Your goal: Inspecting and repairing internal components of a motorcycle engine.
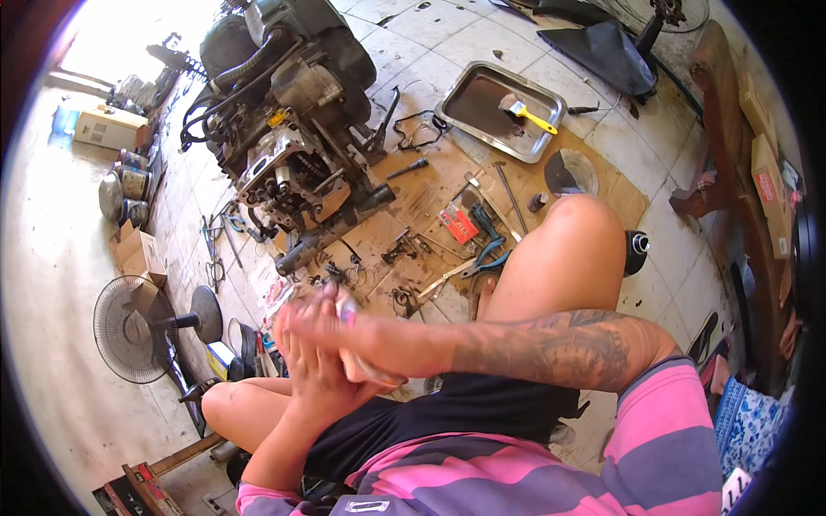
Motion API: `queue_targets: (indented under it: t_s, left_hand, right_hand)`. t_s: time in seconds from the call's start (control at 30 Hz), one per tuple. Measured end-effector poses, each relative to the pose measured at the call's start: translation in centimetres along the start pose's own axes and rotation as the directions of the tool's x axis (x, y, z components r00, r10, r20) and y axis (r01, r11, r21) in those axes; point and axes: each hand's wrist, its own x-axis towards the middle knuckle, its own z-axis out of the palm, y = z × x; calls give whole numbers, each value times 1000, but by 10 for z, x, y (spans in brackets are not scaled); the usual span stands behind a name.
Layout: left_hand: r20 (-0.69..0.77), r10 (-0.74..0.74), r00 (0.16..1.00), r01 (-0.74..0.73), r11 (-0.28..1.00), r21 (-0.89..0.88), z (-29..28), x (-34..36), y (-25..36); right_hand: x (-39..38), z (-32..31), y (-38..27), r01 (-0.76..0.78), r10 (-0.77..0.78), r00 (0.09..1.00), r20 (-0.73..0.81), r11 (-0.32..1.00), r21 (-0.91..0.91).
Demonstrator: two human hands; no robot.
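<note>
Nearest, on the viewer's side of the engine (297, 159), a cloth (368, 370) lies bunched between the left hand (317, 361) and the right hand (357, 337); overlap and blur prevent telling whether either hand's fingers are clenched on it. Farther out are a fan (133, 329), left of the engine; pliers (492, 256) and a red packet (459, 222), right of it; then, beyond these, a tray (483, 138) bearing a brush (533, 119).

Glare bleaches the upper left, and motion blurs the hands (379, 340).
</note>
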Motion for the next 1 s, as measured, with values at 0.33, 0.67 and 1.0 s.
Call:
queue_targets:
  t_s: [0.33,0.67,1.0]
  left_hand:
    - [-43,65,997,-76,934,-349,27,-1,-22]
    - [371,200,907,137,692,-709,23,-9,-32]
    - [513,-186,838,40,-916,-398,60,2,-51]
  right_hand:
    - [-7,31,13,-163,60,979,-195,803,-574]
    - [-5,21,26,-222,271,959,-87,519,-825]
    - [5,17,22,-306,-630,770,-106,-218,-927]
